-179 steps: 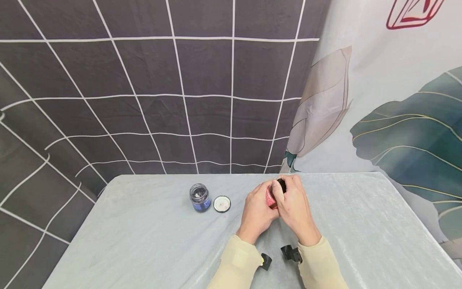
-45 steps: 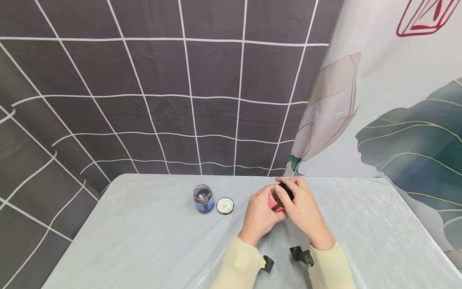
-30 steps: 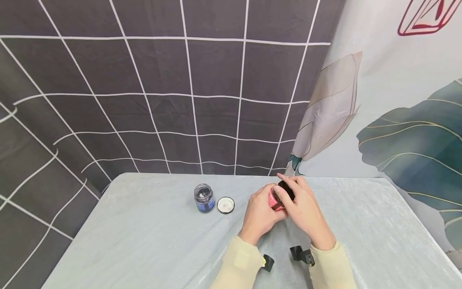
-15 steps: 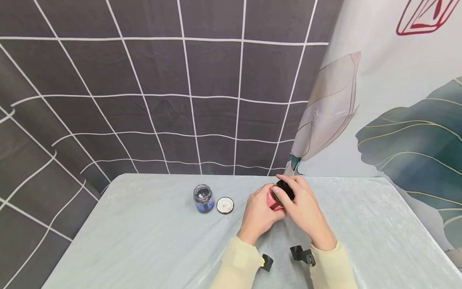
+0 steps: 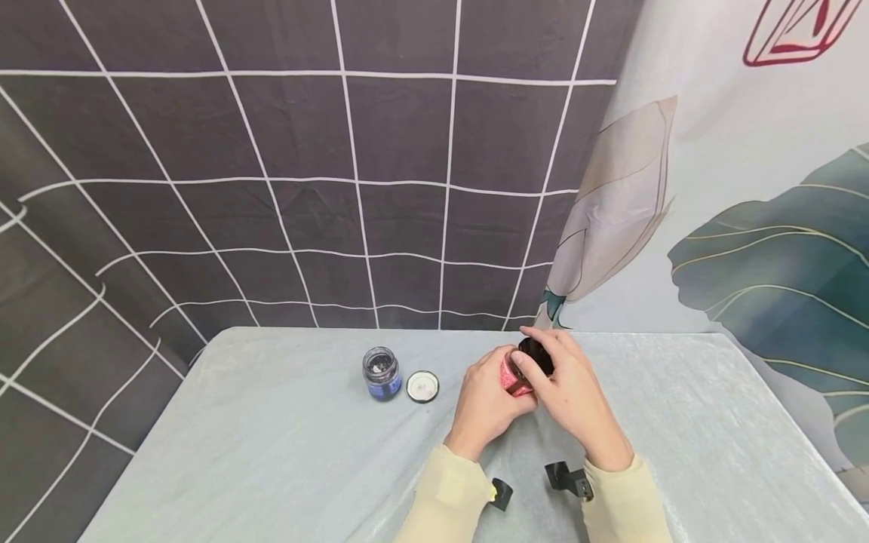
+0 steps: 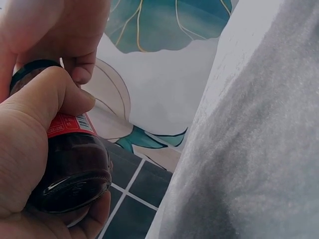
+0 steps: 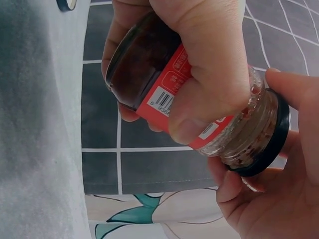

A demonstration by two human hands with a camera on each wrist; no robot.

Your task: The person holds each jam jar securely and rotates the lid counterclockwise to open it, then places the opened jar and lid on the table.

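Observation:
My left hand grips a glass jar with a red label, held tilted above the table. Dark red-brown contents fill its bottom end, seen in the left wrist view through the glass base. Fingers and thumb of my right hand grip the jar's black lid at its rim. In the right wrist view the lid sits over the jar's mouth, and reddish bits cling to the clear glass of the neck below it. The left thumb lies across the barcode side of the label.
To the left of my hands, an uncovered jar with a blue label stands upright on the cloth-covered table. Beside it a loose lid lies with its white inside up. A dark grid-patterned curtain hangs behind the table.
Since six seconds ago my right hand has shifted, its fingers spread further over the lid and more of the black lid shows. The last second brings only slight movement. The blue-label jar stays put.

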